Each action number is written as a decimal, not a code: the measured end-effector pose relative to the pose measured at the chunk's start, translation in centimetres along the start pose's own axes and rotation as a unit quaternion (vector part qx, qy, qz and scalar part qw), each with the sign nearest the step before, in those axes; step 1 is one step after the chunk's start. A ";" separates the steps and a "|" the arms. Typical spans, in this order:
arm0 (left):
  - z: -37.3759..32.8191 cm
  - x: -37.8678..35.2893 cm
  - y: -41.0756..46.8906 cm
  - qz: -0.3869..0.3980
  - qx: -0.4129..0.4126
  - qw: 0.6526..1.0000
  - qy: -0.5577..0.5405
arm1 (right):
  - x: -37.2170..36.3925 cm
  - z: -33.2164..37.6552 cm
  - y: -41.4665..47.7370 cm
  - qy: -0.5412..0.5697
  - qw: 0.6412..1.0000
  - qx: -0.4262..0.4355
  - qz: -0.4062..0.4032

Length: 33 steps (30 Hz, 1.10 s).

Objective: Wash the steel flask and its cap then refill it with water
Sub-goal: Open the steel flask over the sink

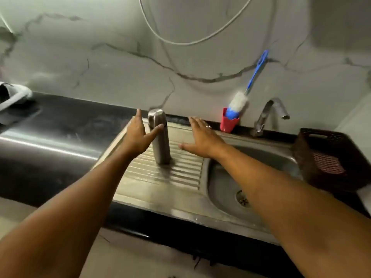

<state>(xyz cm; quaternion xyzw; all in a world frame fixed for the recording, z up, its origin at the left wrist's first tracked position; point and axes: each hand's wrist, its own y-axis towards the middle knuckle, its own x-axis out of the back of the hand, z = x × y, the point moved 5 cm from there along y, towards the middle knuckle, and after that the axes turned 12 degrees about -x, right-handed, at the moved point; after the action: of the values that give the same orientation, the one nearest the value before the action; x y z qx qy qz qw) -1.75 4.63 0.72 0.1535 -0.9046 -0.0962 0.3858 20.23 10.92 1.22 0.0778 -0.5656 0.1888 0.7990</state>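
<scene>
A tall steel flask (160,141) stands upright with its cap on, on the ribbed drainboard (186,177) of a steel sink. My left hand (138,137) is spread flat just left of the flask, and its thumb overlaps the flask's upper part. My right hand (202,139) hovers flat to the flask's right, over the drainboard, apart from the flask. Neither hand holds anything. The sink basin (224,189) with its drain lies at the right. A tap (269,115) stands behind the basin; no water is visible from it.
A bottle brush (241,99) with a blue handle stands in a red cup (227,124) behind the sink. A dark woven basket (329,159) sits right of the basin. A black countertop (60,125) stretches left, with a white cloth-like thing (12,95) at the far left.
</scene>
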 end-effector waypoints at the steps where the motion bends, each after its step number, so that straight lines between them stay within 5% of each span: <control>1: 1.0 -0.8 0.5 -0.005 0.011 0.999 -0.045 | -1.3 0.5 1.2 0.026 0.999 -0.003 0.029; 7: 4.2 -4.9 2.5 -0.036 -0.005 0.980 -0.193 | -7.5 3.5 6.0 0.163 0.980 -0.019 0.111; 15: 3.9 -5.5 3.5 -0.079 -0.026 0.978 -0.190 | -9.5 3.8 7.5 0.242 0.967 -0.034 0.073; 29: -15.4 -15.4 3.2 0.097 -0.181 0.941 -0.269 | 1.4 -12.1 -3.4 0.497 0.860 -0.066 -0.094; 33: -20.4 -19.3 2.6 0.151 -0.203 0.924 -0.287 | 4.0 -16.9 -6.9 0.549 0.829 -0.072 -0.086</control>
<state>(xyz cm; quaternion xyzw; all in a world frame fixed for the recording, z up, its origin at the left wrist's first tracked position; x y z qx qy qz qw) 25.20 12.71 2.55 -0.1012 -0.9501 -0.2586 0.1421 38.88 11.20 -0.28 -0.0481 -0.0373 0.0897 0.9941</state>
